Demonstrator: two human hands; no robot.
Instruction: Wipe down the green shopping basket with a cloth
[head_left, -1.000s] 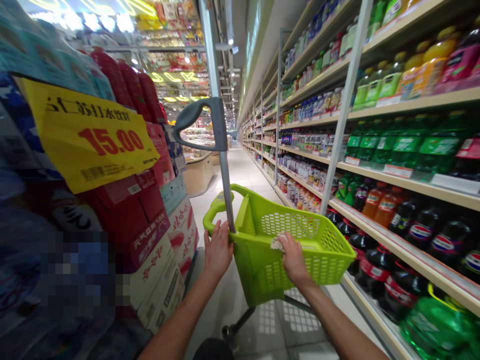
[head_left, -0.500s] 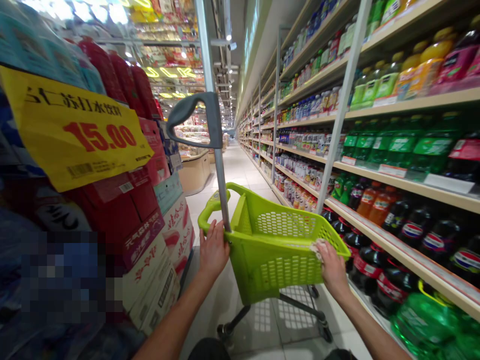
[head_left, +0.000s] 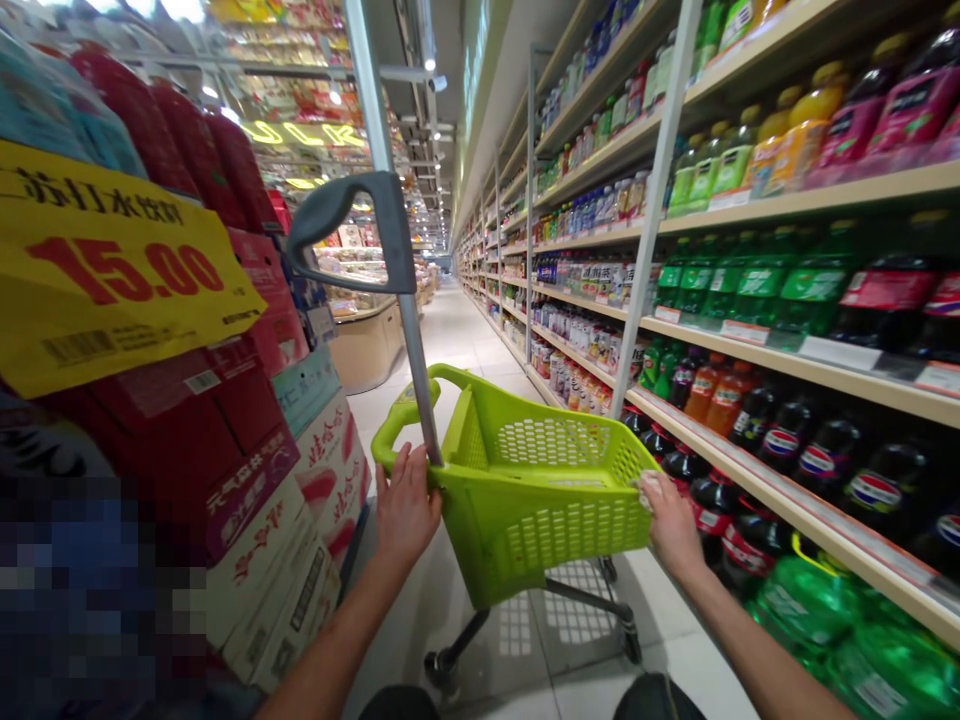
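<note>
A lime-green shopping cart (head_left: 525, 520) with a perforated basket stands side-on in front of me. My left hand (head_left: 407, 508) grips its rim at the handle end, fingers curled over the edge beside the base of a metal pole (head_left: 417, 365). A grey loop handle (head_left: 349, 232) is fixed higher up that pole. At the opposite end of the basket, my right hand (head_left: 673, 522) pinches a crumpled whitish cloth (head_left: 646, 490) against the rim corner. The right fingers partly cover the cloth. Inside the basket only green plastic shows.
Shelves of drink bottles (head_left: 787, 285) line the right side, with large green bottles (head_left: 814, 605) low down near my right arm. Stacked drink cartons (head_left: 322, 465) rise close on the left under a yellow price sign (head_left: 127, 270). A tiled aisle (head_left: 457, 330) runs ahead.
My right hand has slid the cloth along the rim to the far corner of the basket. The left hand keeps its place on the cart. The whole view has shifted slightly to the right.
</note>
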